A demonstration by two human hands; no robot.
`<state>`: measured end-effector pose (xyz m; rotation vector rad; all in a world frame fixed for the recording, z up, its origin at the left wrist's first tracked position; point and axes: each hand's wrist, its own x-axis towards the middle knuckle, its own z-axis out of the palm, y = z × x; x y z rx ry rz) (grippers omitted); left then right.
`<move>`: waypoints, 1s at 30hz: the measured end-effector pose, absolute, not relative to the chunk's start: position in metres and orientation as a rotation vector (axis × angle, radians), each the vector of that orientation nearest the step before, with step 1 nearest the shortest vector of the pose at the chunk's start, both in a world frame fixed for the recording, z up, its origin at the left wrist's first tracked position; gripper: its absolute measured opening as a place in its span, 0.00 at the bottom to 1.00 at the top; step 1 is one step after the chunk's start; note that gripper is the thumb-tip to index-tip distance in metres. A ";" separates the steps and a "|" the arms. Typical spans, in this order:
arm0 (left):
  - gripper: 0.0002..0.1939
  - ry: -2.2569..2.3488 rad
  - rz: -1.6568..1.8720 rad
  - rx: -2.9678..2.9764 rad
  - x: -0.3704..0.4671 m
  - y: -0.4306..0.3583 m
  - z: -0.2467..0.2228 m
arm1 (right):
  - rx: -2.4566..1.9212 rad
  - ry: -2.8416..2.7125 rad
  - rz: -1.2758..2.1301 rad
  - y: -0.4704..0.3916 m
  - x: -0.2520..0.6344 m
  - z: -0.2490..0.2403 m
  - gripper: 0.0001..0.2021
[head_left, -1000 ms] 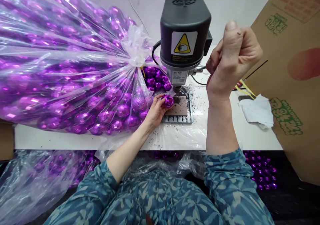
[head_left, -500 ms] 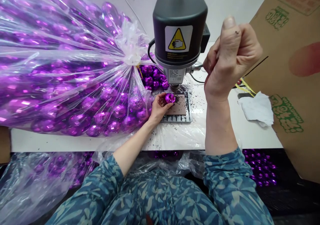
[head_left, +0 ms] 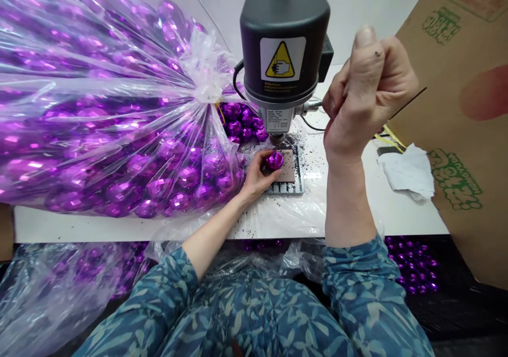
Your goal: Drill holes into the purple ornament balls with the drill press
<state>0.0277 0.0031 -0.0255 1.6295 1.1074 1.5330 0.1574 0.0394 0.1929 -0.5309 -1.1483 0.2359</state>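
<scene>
Left hand (head_left: 257, 178) pinches ball (head_left: 275, 160) between thumb and fingers, at its right; drill (head_left: 283, 44) just beyond. Ball roundish, no long axis. Left's nearer; right hand (head_left: 367, 92), fisted round lever (head_left: 315, 104), well apart.

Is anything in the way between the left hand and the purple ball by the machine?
Nothing visible: the left hand grips the purple ball directly, over the board. The bulging plastic bag lies off to the left, not between them.

- The left forearm (head_left: 216, 233) is stretched forward and inward.
- The left hand (head_left: 256, 178) is held in a curved pinch.
- The right forearm (head_left: 346, 203) is raised forward.
- The right hand (head_left: 359, 100) is clenched into a fist.
</scene>
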 end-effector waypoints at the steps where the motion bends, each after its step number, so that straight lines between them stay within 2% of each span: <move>1: 0.29 1.116 1.537 1.622 0.029 0.003 -0.025 | -0.511 -1.141 0.251 0.039 0.157 0.193 0.31; 15: 0.29 1.168 1.538 1.580 0.033 0.002 -0.024 | -0.560 -1.117 0.245 0.028 0.159 0.180 0.31; 30: 0.29 1.168 1.534 1.626 0.032 0.004 -0.028 | -0.281 -1.091 0.201 0.027 0.164 0.144 0.29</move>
